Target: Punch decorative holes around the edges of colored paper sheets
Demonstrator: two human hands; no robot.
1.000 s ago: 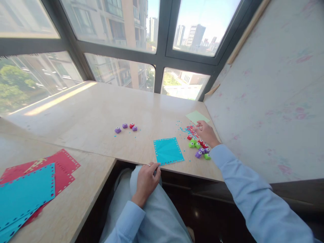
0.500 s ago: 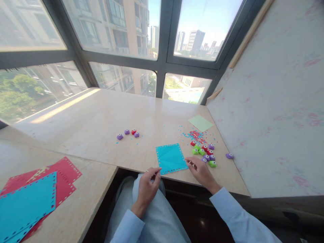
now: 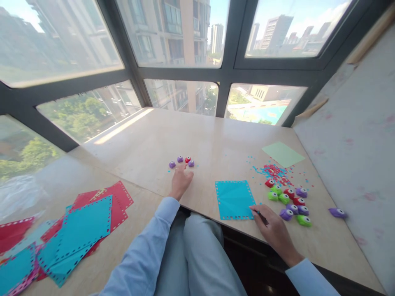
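A blue square paper sheet (image 3: 235,199) with holes punched along its edges lies near the front edge of the counter. My right hand (image 3: 271,226) is at its lower right side, fingers closed on the paper's edge. My left hand (image 3: 181,179) reaches forward over the counter, fingers stretched out and thumb apart. Its fingertips are just in front of a small group of craft punches: a red punch (image 3: 188,159) and several purple ones, such as the purple punch (image 3: 172,164). Whether the fingertips touch one is not clear.
Right of the sheet are several red, green and purple punches (image 3: 284,198), red and blue paper confetti (image 3: 275,172) and a pale green sheet (image 3: 283,154). One purple punch (image 3: 337,212) lies by the wall. Punched blue and red sheets (image 3: 84,226) overlap on the left.
My left hand has left the lower left corner of the blue sheet and moved forward and left to the small punch group. My right hand stays by the sheet. The view has turned left.
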